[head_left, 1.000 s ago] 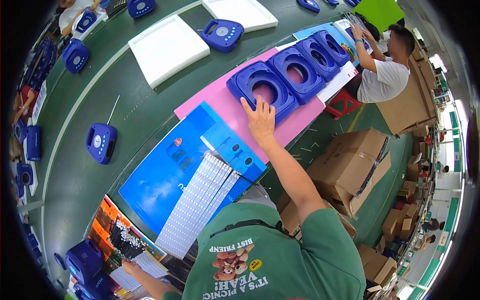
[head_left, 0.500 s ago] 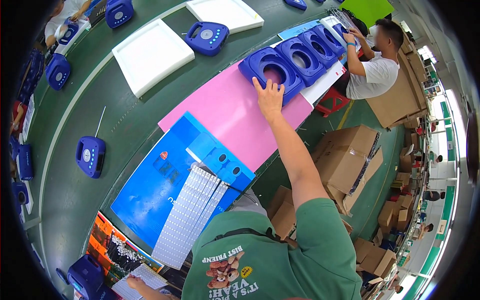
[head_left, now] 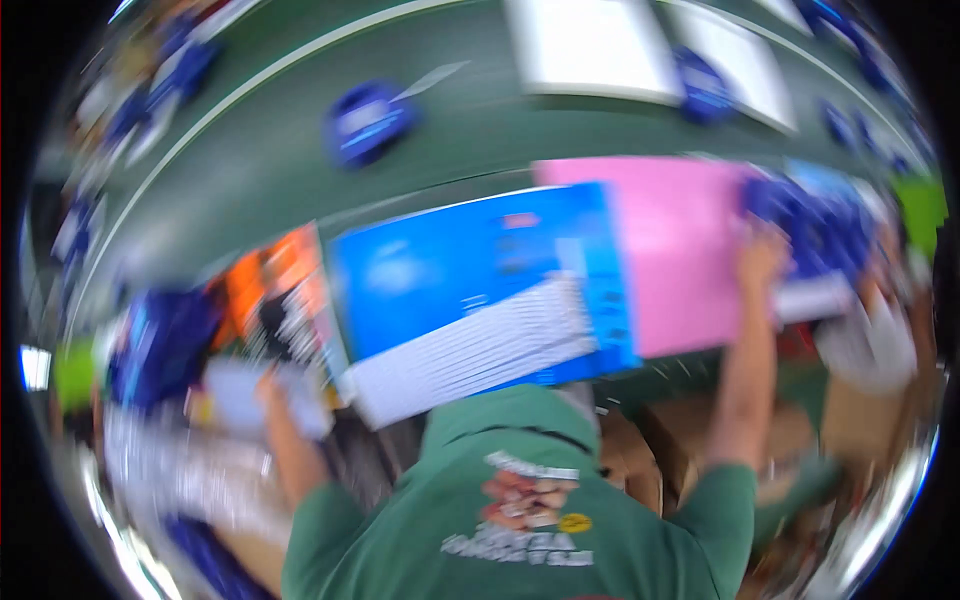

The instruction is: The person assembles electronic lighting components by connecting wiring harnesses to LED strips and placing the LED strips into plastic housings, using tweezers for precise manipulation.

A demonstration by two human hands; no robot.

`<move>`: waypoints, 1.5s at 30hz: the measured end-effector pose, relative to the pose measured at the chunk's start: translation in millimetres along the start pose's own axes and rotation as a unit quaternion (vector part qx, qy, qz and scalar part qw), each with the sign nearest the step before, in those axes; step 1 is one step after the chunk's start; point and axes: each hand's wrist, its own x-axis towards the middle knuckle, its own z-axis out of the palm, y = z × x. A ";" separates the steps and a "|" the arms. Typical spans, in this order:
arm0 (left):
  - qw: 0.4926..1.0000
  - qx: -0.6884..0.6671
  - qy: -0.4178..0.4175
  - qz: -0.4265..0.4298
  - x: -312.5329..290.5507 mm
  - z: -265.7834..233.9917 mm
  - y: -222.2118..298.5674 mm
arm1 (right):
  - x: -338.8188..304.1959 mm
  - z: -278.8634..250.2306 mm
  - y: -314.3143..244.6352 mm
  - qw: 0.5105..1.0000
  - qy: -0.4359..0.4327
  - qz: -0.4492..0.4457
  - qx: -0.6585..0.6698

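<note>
The whole view is smeared by motion. My right hand reaches far out to the right and lies against a row of dark blue plastic parts at the far edge of a pink sheet. Its fingers look spread and grip nothing. My left hand is low on the left beside some pale sheets; blur hides whether it holds them. Between my arms lies a big blue flat box with a white striped sheet on its near edge.
The green work surface carries a lone blue part and white trays at the back. An orange pack and blue items sit at the left. Brown cartons stand below right. Another person is at the right.
The camera has swung sharply, so the scene now sits turned and blurred. My right hand stays on the blue parts by the pink sheet. My left hand has come up into view.
</note>
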 end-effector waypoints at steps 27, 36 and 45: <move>0.925 -0.217 0.187 -0.249 -98.6 63.6 138.2 | -137.3 -87.5 -134.4 0.898 -0.040 -0.087 0.430; 0.920 -0.281 0.262 -0.072 -110.6 38.7 168.2 | -145.8 -98.4 -147.3 0.874 -0.049 -0.102 0.473; 0.909 -0.401 -0.112 0.030 -162.3 112.5 242.9 | -155.3 -140.2 -152.6 0.713 -0.176 -0.038 0.677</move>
